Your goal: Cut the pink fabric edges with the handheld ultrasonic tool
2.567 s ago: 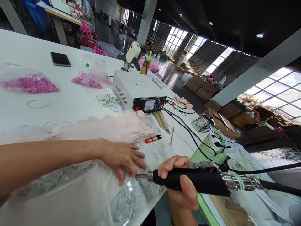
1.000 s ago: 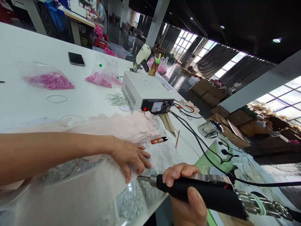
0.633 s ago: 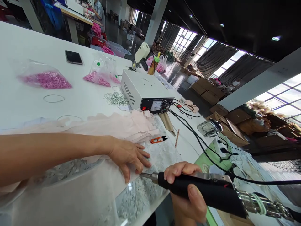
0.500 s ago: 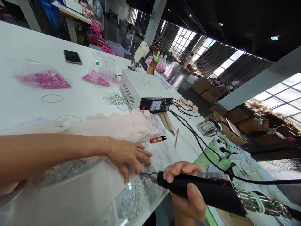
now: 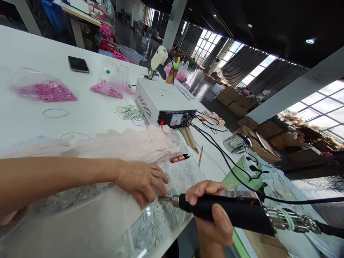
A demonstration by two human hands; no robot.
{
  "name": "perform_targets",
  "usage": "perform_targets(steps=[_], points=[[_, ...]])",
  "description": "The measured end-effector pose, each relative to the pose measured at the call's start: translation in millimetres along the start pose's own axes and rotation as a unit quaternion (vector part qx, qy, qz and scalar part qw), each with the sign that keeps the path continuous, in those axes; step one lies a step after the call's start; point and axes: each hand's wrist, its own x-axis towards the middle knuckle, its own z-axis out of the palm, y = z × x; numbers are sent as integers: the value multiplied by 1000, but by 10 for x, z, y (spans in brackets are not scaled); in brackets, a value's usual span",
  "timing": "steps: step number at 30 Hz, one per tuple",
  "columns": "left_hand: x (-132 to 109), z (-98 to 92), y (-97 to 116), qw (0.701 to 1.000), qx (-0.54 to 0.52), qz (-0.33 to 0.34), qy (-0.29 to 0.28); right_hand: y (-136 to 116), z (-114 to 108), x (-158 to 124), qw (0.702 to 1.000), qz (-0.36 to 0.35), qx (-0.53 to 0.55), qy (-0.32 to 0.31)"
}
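Observation:
My left hand [image 5: 141, 181] lies over a sheet of pale, thin fabric [image 5: 80, 222], its fingers bent and gathered at the fabric's right edge. The thumb tip is hidden. Wrapped round a black corded hand tool [image 5: 228, 211] is my right hand [image 5: 212, 215], thumb on the near side. The tool's slim metal tip points left and ends just beside my left fingertips, at the fabric edge. Beneath the fabric is a clear-covered, grey-patterned surface [image 5: 158, 222]. Orange thread snips [image 5: 179, 158] lie beyond my left hand, next to a pile of pale pink fabric pieces [image 5: 134, 143].
A grey power box [image 5: 163, 100] with a meter stands behind, its black cables [image 5: 217, 152] running right. Bags of pink pieces [image 5: 51, 89], a phone [image 5: 78, 64], pale elastic bands [image 5: 130, 112] and a glass mug [image 5: 238, 143] are on the white table. Another person [image 5: 109, 14] sits far back.
My left fingers have drawn slightly back to the left and bent more, with the thumb tucked lower. The view has shifted a little; the tool's tip stays near the fabric edge.

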Motion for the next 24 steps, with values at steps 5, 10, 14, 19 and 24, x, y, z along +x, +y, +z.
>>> perform_targets(steps=[5,10,14,19,24], points=[[-33,26,-39,1000,9,-7,-13,14,-14,0,1000,2,-8,5],[-56,65,-78,1000,16,-6,-10,-13,9,-24,1000,13,3,3],[-59,78,-73,1000,27,1,4,-39,61,-48,1000,23,3,12],[-62,73,-47,999,38,-3,11,-23,100,-58,1000,22,-10,6],[-53,90,-55,999,42,-7,8,-5,110,-53,1000,21,-7,-1]])
